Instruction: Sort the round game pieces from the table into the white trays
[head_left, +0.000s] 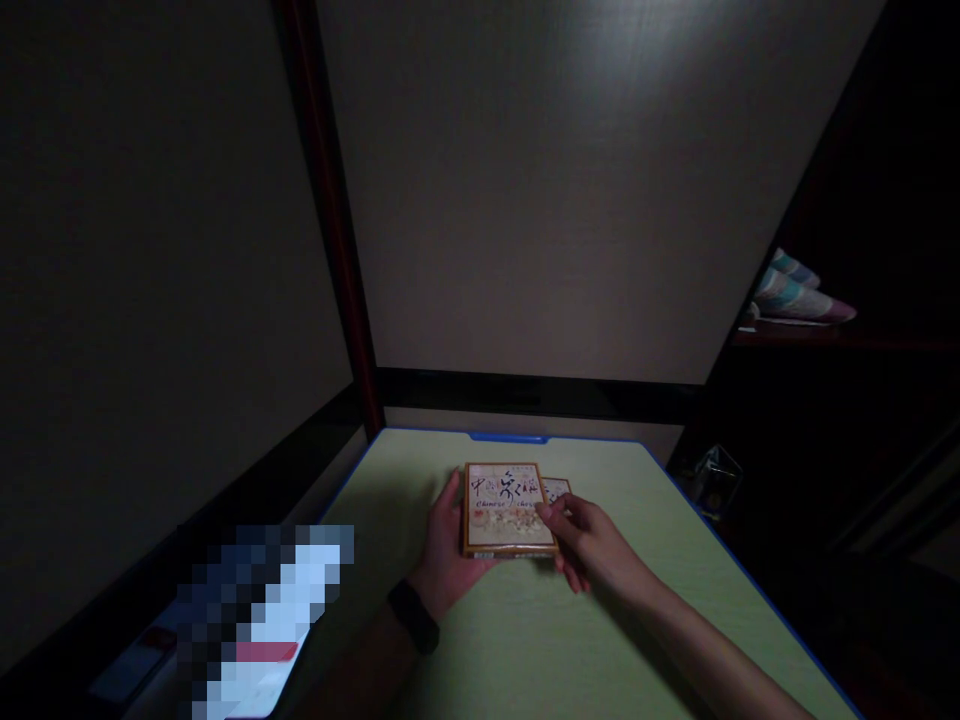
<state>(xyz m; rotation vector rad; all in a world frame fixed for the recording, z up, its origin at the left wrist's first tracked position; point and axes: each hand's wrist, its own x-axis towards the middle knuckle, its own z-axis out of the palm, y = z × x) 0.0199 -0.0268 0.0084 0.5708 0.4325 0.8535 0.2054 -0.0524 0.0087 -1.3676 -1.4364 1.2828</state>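
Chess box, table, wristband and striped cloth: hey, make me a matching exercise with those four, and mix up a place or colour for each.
Column one:
1. Chess box
2. Table
3. Wristband
4. Striped cloth

Column two:
A. Black
B. On a shelf at the right of the picture
C. Held in the left hand
D. Green with a blue edge

Right pairs: 1-C, 2-D, 3-A, 4-B.
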